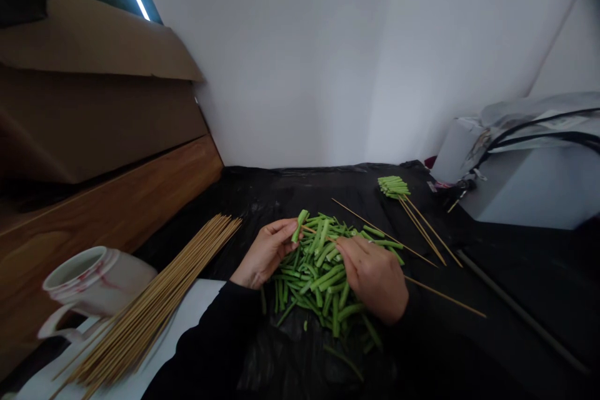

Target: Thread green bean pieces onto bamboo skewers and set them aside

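My left hand (272, 250) pinches a short cut piece of green bean (300, 225) upright between thumb and fingers. My right hand (372, 272) is closed round a thin bamboo skewer (445, 295). Its tip end runs left to the bean piece, and its other end sticks out to the right behind the hand. Whether the tip has gone through the piece I cannot tell. Under and between both hands lies a loose heap of cut green beans (323, 275). Beyond my right hand another bamboo skewer (384, 231) lies bare.
Skewered green beans (394, 186) lie at the back right. At left, a bundle of bamboo skewers (159, 300) rests beside a tipped white mug (107, 281). A cardboard box (103, 119) stands back left, a white box (529, 181) at right. Black plastic sheeting (281, 190) covers the surface.
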A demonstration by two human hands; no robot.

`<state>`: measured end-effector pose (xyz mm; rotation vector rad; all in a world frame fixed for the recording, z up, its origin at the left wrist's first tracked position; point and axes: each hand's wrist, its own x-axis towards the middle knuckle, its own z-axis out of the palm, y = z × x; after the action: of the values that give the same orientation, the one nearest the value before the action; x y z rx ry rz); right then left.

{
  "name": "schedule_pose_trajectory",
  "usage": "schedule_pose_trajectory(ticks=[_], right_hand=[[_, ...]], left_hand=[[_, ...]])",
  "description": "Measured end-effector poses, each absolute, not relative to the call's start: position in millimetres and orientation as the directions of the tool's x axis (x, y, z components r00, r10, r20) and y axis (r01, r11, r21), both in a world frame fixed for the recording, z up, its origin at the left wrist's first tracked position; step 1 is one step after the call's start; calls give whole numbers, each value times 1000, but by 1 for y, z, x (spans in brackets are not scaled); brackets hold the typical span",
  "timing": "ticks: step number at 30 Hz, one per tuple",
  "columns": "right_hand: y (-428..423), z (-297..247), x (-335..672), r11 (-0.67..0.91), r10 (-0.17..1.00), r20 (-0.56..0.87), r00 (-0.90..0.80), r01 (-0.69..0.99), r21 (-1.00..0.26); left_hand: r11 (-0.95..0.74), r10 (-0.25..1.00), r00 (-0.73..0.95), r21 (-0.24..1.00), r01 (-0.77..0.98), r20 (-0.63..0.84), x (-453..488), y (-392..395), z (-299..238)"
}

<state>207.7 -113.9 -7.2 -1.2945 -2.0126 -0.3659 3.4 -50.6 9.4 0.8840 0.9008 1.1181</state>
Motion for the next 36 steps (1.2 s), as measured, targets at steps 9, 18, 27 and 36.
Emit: schedule_pose_trajectory(ticks=[9, 18, 27, 36], right_hand=[[-114, -9, 208, 495, 649, 715, -259, 858, -138], [-113, -12, 206, 463, 679, 692, -247, 875, -142], [-115, -8, 206, 481, 674, 698, -242, 861, -166], [-116, -10, 205, 470, 670, 702, -243, 870, -148]], left_hand=[[229, 953, 267, 913, -338, -140, 4, -52, 8], [172, 963, 254, 935, -310, -93, 5, -53, 7], [165, 969, 228, 934, -317, -94, 9, -56, 10], [171, 968, 229, 935, -312, -101, 8, -56, 10]])
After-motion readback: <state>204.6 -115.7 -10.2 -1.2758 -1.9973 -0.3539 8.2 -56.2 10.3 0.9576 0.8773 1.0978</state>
